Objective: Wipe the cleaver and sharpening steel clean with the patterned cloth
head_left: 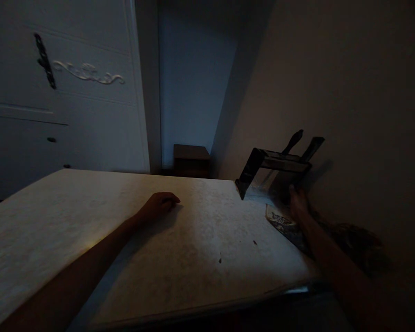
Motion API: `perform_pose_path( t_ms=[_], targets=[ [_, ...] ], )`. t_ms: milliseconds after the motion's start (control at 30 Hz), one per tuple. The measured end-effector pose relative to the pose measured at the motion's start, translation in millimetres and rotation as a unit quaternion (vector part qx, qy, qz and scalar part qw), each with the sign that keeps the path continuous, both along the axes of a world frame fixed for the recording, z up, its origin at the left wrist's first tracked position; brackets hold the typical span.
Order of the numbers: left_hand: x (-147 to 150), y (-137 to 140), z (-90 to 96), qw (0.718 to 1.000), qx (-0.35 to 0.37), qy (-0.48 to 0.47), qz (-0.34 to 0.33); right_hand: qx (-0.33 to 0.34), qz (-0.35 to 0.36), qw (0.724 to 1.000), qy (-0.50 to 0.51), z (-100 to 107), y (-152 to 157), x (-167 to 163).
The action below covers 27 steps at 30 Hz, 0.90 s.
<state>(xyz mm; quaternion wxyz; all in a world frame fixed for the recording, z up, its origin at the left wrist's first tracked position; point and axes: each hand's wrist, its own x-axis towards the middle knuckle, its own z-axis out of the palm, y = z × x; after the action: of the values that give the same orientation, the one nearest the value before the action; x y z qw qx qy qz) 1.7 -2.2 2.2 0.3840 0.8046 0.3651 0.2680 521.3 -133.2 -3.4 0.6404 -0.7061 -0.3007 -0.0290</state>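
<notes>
My left hand (160, 204) rests on the pale tabletop (193, 240), its fingers curled in, and I see nothing in it. My right hand (298, 203) reaches to a dark framed stand (279, 161) against the wall. Two dark handles (302, 145) stick up from the stand's top. Blur and darkness hide my right fingers, so a grip cannot be made out. Just under that hand lies a flat patterned piece (279, 218) with a pale border, partly covered by my forearm.
A dark, tangled bunch (357, 242) sits by the wall, right of my forearm. Small dark specks (220, 260) dot the tabletop. White cabinet doors (90, 110) stand at the left. Behind the table is a brown box-shaped piece (191, 159). The room is dim.
</notes>
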Motion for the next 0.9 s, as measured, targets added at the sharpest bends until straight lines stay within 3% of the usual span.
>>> perform_pose_path(
  t_ms=[367,733,900],
  targets=[
    [1.8,3.6,-11.1,1.0,0.025,-0.003,-0.001,-0.016,0.109,0.993,0.043,7.3,4.4,-37.2],
    [5.5,-1.2,-7.9,0.999,0.021,-0.021,0.012,-0.058,0.144,0.986,-0.062,12.9,8.1,-84.8],
    [5.7,-0.4,-7.4,0.994,0.029,-0.088,0.05,-0.037,0.232,0.972,-0.016,11.2,12.1,-121.6]
  ],
)
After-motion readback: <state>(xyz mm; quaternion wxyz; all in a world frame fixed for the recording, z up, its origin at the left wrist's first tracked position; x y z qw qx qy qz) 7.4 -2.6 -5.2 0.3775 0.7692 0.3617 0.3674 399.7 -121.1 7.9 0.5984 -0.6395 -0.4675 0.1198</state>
